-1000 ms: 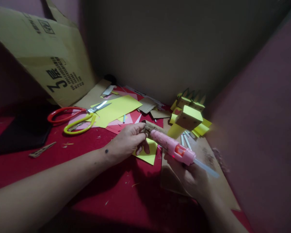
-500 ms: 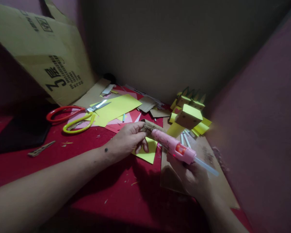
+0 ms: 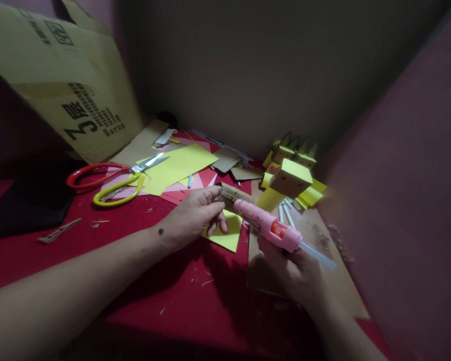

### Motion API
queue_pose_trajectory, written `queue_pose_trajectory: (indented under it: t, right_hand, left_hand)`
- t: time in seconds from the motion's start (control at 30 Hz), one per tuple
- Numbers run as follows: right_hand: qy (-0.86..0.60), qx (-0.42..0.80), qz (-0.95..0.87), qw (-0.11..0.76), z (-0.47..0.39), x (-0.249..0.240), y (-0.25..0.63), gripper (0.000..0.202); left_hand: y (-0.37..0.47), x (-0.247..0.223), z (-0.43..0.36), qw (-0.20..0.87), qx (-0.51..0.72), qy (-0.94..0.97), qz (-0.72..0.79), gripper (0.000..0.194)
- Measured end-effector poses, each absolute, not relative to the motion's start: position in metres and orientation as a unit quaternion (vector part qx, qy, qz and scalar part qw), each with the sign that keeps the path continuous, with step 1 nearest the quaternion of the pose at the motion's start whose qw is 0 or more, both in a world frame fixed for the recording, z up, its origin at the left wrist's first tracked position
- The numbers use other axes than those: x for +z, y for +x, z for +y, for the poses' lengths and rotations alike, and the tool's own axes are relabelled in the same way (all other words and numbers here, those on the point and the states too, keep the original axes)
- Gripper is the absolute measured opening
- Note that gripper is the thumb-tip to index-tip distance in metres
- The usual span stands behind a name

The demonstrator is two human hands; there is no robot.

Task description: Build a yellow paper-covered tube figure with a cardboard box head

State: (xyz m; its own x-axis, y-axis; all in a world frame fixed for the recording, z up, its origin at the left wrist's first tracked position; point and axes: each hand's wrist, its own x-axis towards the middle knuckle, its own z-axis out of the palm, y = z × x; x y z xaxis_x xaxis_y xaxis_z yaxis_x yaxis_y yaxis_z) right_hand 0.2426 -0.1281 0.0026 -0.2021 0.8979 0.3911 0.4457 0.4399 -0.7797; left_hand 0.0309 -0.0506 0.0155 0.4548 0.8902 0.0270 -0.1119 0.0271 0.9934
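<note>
Between thumb and fingers, my left hand pinches a small brown cardboard piece. My right hand is wrapped round a pink hot glue gun, and a clear glue stick sticks out of its back end. The gun's nozzle points left at the cardboard piece; whether it touches is hard to tell. Below my left fingers a yellow paper piece lies on the red cloth. The underside of the cardboard piece is hidden.
Red-and-yellow-handled scissors lie left on yellow paper and scraps. A yellow paper-and-cardboard model and loose glue sticks rest on a cardboard sheet at right. A large cardboard box stands back left, beside walls.
The whole view has shifted slightly, so everything appears a little further left. Both hands keep their hold, with the glue gun still pointing at the cardboard piece.
</note>
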Motion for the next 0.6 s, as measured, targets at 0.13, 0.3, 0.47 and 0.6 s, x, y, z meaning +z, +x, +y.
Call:
queue_pose_trajectory:
  t: [0.13,0.3,0.47,0.6]
  right_hand:
    - [-0.462,0.260,-0.728,0.434,-0.1287,0.0043,0.2425,0.041]
    - [-0.481,0.247,-0.721,0.433,-0.1308,0.0059,0.2434,0.038]
    - [-0.493,0.217,-0.723,0.433,-0.1319,0.0029,0.2457,0.037]
    - [-0.490,0.215,-0.723,0.436,-0.1317,0.0026,0.2454,0.038]
  left_hand:
    - [0.0294,0.0160,-0.0501,0.632,0.402,0.572,0.335,0.032]
    - [0.0292,0.0176,-0.0511,0.632,0.406,0.570,0.333,0.032]
    - [0.0287,0.0189,-0.0515,0.634,0.407,0.566,0.336,0.030]
    - [0.0278,0.0173,-0.0513,0.634,0.409,0.566,0.331,0.026]
